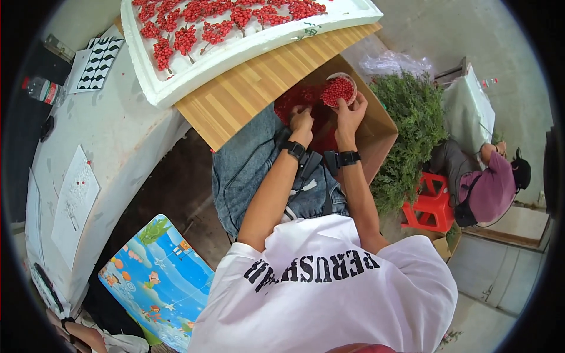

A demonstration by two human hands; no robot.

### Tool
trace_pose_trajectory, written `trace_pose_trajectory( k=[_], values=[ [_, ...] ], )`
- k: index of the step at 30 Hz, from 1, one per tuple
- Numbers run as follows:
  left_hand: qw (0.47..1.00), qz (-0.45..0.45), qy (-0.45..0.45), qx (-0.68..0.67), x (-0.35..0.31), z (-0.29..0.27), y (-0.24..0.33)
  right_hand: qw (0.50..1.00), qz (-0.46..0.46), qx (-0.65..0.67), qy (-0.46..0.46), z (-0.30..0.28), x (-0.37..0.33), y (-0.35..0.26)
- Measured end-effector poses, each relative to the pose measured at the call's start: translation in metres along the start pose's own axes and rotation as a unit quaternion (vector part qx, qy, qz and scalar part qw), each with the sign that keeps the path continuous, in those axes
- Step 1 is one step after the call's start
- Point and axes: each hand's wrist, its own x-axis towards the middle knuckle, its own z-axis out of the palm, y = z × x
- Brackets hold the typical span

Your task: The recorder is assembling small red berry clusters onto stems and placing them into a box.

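My right hand (pixel 351 119) grips the near rim of a small round cup (pixel 352 83) full of red beads or berries (pixel 338 92). The cup is tilted so its contents face up toward me. To its left, my left hand (pixel 302 122) is closed, fingers curled down over a mass of loose red pieces (pixel 292 99) inside an open cardboard box (pixel 379 120). Whatever its fingertips hold is hidden. Both wrists wear black straps, and the forearms rest over my denim-covered lap (pixel 244 170).
A white foam tray (pixel 259 36) of red berry sprigs stands on a wooden board (pixel 253 82) ahead. Left is a pale worktable (pixel 112 123); a blue cartoon-print panel (pixel 159 276) lies near. Right are green foliage (pixel 406 123), a red stool (pixel 428 206) and a seated person (pixel 488 188).
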Motion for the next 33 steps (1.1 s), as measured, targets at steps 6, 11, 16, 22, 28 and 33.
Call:
trace_pose_trajectory(
  k=[6,11,16,22,28,33],
  values=[
    [0.999,-0.014,-0.022,-0.043,-0.007,-0.003,0.004,0.999,-0.047,-0.009,0.008,-0.001,0.001,0.008],
    [0.999,0.013,-0.035,-0.007,-0.005,-0.004,0.005,0.999,-0.042,-0.003,0.012,-0.001,-0.001,0.01],
    [1.0,0.029,-0.003,0.009,-0.003,0.004,-0.002,0.998,-0.056,-0.022,0.01,-0.002,0.0,0.004],
    [1.0,0.004,0.021,-0.002,-0.004,0.01,0.002,0.996,-0.081,-0.04,0.023,-0.001,0.003,0.0],
    [1.0,-0.01,0.025,-0.001,-0.002,0.01,0.002,0.995,-0.097,-0.029,0.024,0.003,0.002,-0.009],
    [1.0,-0.007,0.019,-0.01,-0.001,0.011,0.0,0.995,-0.098,-0.027,0.019,0.004,0.0,-0.013]
  ],
)
